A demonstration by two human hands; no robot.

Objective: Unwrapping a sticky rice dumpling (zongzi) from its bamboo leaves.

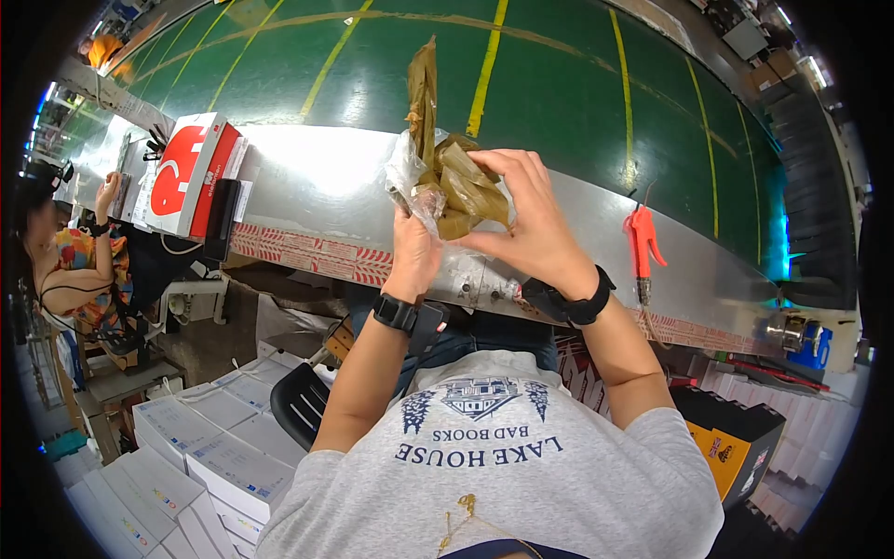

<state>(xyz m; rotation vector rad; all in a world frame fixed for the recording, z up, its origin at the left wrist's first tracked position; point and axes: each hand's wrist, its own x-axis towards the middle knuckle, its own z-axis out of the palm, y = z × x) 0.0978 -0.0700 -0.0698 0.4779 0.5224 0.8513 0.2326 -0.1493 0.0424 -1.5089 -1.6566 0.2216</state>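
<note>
A leaf-wrapped rice dumpling, its leaves folded and brownish green, is between my two hands over the metal edge of the worktable. One long leaf end sticks up from it, away from me. Crumpled clear plastic lies around its left side. My left hand grips the lower left of the bundle through the plastic; its fingers are partly hidden. My right hand curves round the right side, index finger on top and thumb at the bottom. What is inside the leaves is hidden.
A green conveyor belt with yellow lines runs beyond the metal ledge. To the left stands a red and white box; a red air gun lies right. A person sits far left. White boxes are stacked lower left.
</note>
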